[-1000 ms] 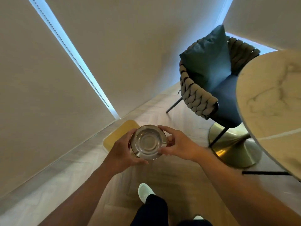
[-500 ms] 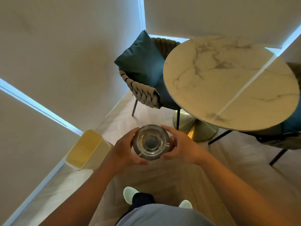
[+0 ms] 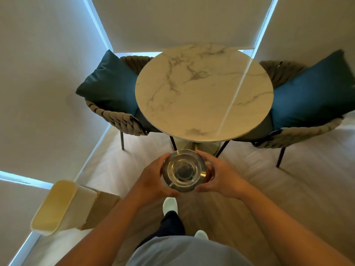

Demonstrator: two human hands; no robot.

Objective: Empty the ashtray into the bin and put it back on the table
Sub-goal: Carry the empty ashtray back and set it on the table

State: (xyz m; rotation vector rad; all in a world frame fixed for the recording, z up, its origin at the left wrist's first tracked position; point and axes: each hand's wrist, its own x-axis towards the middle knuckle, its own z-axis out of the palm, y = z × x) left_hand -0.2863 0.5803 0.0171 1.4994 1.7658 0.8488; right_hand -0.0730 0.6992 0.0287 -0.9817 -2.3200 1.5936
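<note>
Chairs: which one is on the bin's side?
The left chair. The bin stands on the floor at left, on that chair's side; the right chair sits across the table.

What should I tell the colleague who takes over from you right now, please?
Left hand: grips the ashtray from its left side.
Right hand: grips it from the right.
Ashtray: held upright in the air, short of the table; it looks empty.
Bin: on the floor to the left, by the wall.
Done: emptying, apparently.
Left: step forward and set the ashtray on the table.
</note>
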